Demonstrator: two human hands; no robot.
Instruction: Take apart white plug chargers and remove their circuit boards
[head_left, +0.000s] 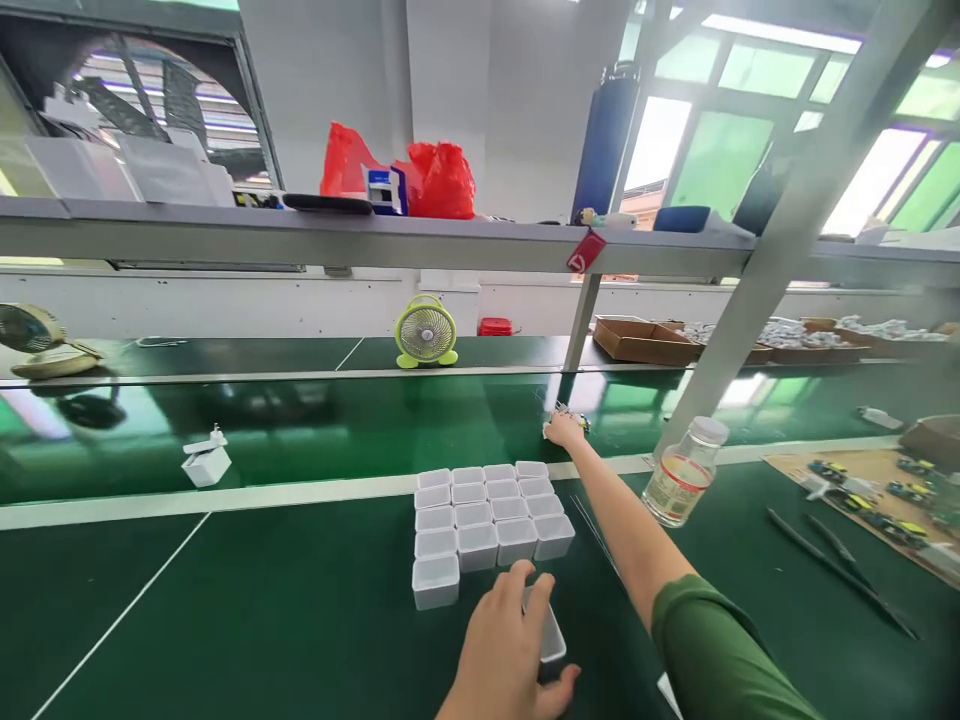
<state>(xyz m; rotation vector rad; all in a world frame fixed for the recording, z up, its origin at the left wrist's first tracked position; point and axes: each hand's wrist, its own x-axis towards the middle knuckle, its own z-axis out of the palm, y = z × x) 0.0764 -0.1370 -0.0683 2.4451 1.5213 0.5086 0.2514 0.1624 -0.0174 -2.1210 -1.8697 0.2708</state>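
Observation:
My left hand (510,640) is low in the middle of the view, fingers and thumb curved around a small white plastic box (553,638). The fingers partly cover this box, so the contact is hard to see. My right arm stretches forward, and my right hand (564,430) is closed at a small electronic part (582,424) over the far green strip. That part is small, with pale and yellowish bits showing. Several open white plastic boxes (473,515) stand packed in rows just ahead of my left hand.
A clear bottle (684,472) stands right of my right forearm, beside a slanted post (787,220). Tweezers (840,570) and a board of small circuit parts (870,500) lie at right. A white adapter housing (205,462) sits at left. A green fan (426,332) stands behind.

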